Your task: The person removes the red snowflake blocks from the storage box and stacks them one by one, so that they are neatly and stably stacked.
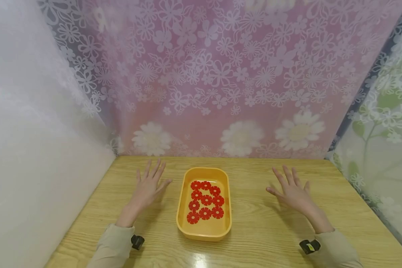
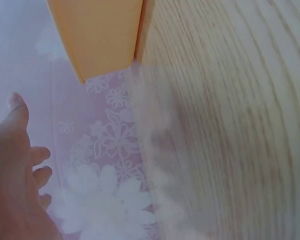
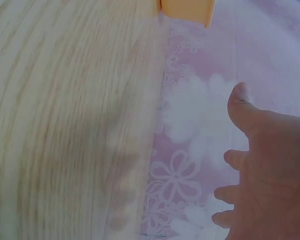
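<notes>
Yellow tray [image 1: 204,236]: on the wood-grain table [image 1: 251,227], between the hands and apart from both.
Red flower-shaped pieces [image 1: 203,201]: ten, lying flat inside the tray.
Left hand [image 1: 146,189]: raised above the table left of the tray, fingers spread forward, thumb angled towards the tray; holds nothing.
Right hand [image 1: 295,195]: raised on the opposite side, farther from the tray, fingers and thumb apart; grasps nothing.

- Tray [image 1: 204,237]: on bench [image 1: 254,230], between both grips.
- Discs [image 1: 203,203]: ten, inside tray.
- Left grip [image 1: 148,188]: over bench, near tray's left side.
- Right grip [image 1: 294,193]: over bench, farther off, right of tray.
- Curtain [image 1: 221,74]: behind bench's far edge.
</notes>
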`<state>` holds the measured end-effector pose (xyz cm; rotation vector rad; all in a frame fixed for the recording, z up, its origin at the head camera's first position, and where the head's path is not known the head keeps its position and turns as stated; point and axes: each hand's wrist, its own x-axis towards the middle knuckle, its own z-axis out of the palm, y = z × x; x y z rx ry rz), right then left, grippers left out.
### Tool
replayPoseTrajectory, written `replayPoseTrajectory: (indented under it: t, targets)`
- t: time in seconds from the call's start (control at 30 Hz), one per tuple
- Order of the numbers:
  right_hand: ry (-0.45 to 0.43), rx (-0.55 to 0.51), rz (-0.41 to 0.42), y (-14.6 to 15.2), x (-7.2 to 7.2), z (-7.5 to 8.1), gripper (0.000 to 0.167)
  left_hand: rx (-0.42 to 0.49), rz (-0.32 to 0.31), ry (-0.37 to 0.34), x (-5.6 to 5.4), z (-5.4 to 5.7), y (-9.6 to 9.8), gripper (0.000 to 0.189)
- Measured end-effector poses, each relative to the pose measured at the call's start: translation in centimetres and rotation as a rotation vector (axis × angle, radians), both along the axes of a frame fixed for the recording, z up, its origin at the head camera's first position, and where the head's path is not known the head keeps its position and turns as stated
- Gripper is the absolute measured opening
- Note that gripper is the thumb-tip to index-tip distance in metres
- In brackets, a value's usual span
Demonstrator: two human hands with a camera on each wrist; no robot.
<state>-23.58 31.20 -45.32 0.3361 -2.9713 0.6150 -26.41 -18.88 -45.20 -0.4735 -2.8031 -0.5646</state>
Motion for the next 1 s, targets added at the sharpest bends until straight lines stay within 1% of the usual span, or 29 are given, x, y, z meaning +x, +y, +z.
replayPoseTrajectory:
  t: [0.03,0.13,0.27,0.37,0.5,0.57,0.67,0.83,1.0]
  targets:
    - [-0.004,-0.011,0.001,-0.1,0.1,0.2,0.09,0.004,-0.006,-0.004,0.0,0.1,0.1,0.074]
    - [0.008,-0.045,0.009,-0.4,0.0,0.4,0.087,0.021,-0.042,0.015,-0.1,0.0,0.6,0.07]
    - [0.046,-0.11,0.025,-0.8,-0.3,0.5,0.082,0.042,-0.091,0.039,0.0,-0.5,1.4,0.063]
    - [0.069,-0.156,0.034,-1.2,-0.5,0.8,0.079,0.033,-0.115,0.015,0.3,-1.0,2.0,0.061]
    - [0.094,-0.19,0.033,-1.8,-0.7,1.0,0.074,0.01,-0.151,-0.029,0.9,-1.4,3.0,0.062]
    - [0.107,-0.215,0.036,-2.2,-0.8,1.1,0.07,0.006,-0.168,-0.031,1.3,-1.4,3.4,0.062]
    - [0.146,-0.263,0.057,-2.6,-1.2,0.9,0.064,0.0,-0.185,-0.036,1.7,-1.4,4.0,0.062]
    - [0.174,-0.373,0.122,-3.5,-2.1,0.5,0.056,-0.003,-0.202,-0.039,2.1,-1.7,4.6,0.062]
    - [0.19,-0.454,0.159,-4.7,-2.2,0.8,0.051,-0.012,-0.219,-0.033,2.2,-2.1,4.8,0.063]
